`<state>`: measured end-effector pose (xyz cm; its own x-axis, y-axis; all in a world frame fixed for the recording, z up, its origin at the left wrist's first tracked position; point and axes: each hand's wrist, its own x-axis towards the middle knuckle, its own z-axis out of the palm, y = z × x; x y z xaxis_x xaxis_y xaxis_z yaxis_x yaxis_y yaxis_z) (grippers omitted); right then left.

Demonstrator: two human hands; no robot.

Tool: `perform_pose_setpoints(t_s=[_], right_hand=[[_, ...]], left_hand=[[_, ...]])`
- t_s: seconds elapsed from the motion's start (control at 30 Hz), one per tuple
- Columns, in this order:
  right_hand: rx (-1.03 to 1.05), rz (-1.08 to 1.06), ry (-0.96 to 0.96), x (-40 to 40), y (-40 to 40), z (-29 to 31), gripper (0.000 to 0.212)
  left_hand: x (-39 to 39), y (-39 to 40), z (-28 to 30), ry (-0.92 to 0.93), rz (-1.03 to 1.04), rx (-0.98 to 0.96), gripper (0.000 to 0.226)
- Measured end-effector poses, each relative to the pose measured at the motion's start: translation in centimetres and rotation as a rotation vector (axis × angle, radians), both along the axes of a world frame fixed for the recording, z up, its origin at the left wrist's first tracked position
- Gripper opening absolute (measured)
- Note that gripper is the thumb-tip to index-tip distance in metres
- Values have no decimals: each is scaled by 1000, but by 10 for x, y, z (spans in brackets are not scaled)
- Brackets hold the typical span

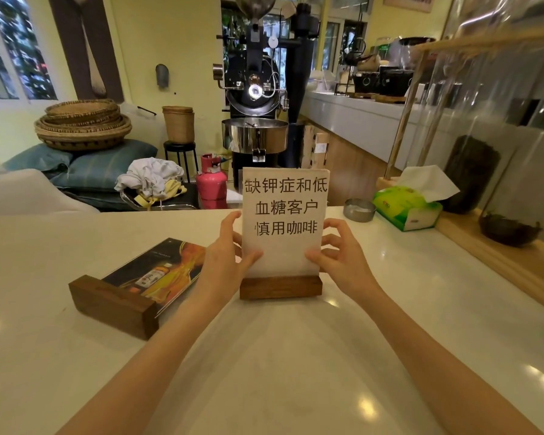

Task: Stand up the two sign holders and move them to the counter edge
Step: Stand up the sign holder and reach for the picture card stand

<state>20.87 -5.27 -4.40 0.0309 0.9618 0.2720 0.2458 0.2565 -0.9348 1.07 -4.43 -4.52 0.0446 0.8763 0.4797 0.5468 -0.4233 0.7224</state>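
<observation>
The bench (76,246) carries both of your 2 sign holders. The upright sign holder (281,233) stands at about 12 o'clock from you, wooden base flat on the surface, well short of the far edge. Your left hand (223,255) and right hand (339,255) pinch the 2 side edges of its clear panel, thumbs in front, fingers curled behind; neither is closed tight.

Judge it as top-light and bottom-heavy: the wood block gives the weight, while the panel with its paper sheet is thin, stiff and likely slick. Pulling on the panel alone may lift it out of its slot, so you would do better to grip low, near or on the block, and slide or carry it level.

The flat sign holder (132,284) lies at 10 o'clock, its printed panel face up, its dark wood base nearest you, just beside your left wrist. Take it by the block and tip it up.

The path toward 12 o'clock looks open. At 1 o'clock sit a green tissue box (409,208) and, smaller, a round metal dish (358,210), both near the far edge; keep the holders left of them.
</observation>
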Motion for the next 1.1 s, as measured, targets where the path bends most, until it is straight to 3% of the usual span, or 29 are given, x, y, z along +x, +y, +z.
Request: perform_pose_setpoints(t_s=[0.57, 0.7, 0.8, 0.97, 1.1], right_hand=[[-12, -107, -100, -6, -19, -2, 33], [148, -391, -93, -12, -26, -4, 37], [316, -535, -74, -25, -37, 0, 23], [282, -229, -103, -75, -52, 12, 7], [-130, 183, 59, -123, -45, 22, 10]], left_hand=[[0, -18, -12, 24, 2, 96, 66], [-5, -19, -6, 47, -24, 28, 61], [-26, -18, 6, 100, -70, -65, 38], [-83, -10, 36, 18, -128, -302, 25], [-128, 7, 45, 134, -64, -363, 24]])
